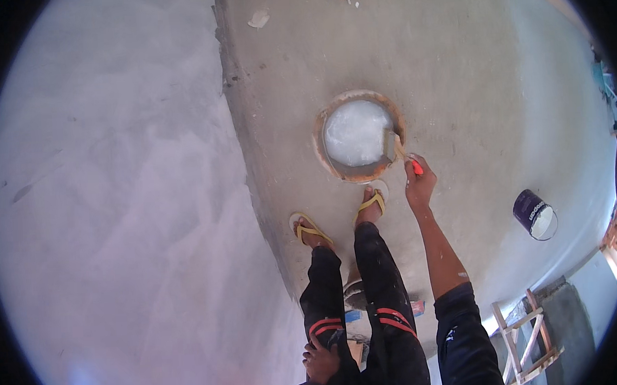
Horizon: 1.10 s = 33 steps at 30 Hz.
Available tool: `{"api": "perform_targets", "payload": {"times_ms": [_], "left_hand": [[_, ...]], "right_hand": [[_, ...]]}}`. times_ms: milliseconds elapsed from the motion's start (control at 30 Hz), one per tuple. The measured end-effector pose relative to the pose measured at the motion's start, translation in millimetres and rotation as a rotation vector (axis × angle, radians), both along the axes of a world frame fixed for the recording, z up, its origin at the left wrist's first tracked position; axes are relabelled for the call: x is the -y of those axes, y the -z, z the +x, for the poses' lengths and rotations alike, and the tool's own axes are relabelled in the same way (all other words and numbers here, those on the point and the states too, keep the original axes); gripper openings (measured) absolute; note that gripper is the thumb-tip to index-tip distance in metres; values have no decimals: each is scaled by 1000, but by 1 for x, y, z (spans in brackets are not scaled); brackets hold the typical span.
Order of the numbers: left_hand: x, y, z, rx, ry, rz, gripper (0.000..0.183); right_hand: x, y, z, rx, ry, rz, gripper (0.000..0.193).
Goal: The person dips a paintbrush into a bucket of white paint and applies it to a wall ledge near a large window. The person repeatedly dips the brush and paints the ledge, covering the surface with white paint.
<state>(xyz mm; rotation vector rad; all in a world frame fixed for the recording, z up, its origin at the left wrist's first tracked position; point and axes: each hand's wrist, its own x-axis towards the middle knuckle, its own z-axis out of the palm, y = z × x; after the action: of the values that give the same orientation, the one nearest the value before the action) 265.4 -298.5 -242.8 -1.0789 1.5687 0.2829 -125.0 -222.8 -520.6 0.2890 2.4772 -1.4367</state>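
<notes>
My right hand [420, 181] is closed around the orange handle of a wide paintbrush [391, 145]. The brush head is at the right inner side of a round tub [318, 145] with a brown, stained rim. White liquid, looking like paint or whitewash [356, 132], fills the tub's middle. My left hand [321, 361] rests low against my left leg, fingers partly spread, well away from the tub. A dark shape beside its fingers is too unclear to name.
A pale wall [116, 201] runs along the left. On the grey floor [463, 103] a dark purple bucket [534, 213] lies tipped to the right. A wooden frame [528, 341] stands at lower right. My sandalled feet [310, 230] are just below the tub.
</notes>
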Motion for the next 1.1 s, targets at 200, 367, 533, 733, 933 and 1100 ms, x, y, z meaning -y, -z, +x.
{"api": "perform_targets", "payload": {"times_ms": [200, 367, 533, 733, 933, 1100], "left_hand": [[3, 1, 1, -17, -9, -1, 87], [6, 2, 0, -22, -35, -2, 86], [12, -5, -1, -68, -95, 9, 85], [39, -9, 15, -236, -279, 94, 81], [99, -49, -7, -849, -234, 196, 59], [135, -173, -102, -1137, -349, 312, 64]], "right_hand": [[-2, -16, -2, 188, 455, -649, 18], [-7, -43, 0, 325, 539, -742, 15], [-10, -82, 11, 347, 589, -916, 17], [-17, -169, 31, 187, 623, -801, 31], [-27, -296, 14, -122, 437, -719, 35], [-22, -412, -21, -401, 342, -394, 35]]}}
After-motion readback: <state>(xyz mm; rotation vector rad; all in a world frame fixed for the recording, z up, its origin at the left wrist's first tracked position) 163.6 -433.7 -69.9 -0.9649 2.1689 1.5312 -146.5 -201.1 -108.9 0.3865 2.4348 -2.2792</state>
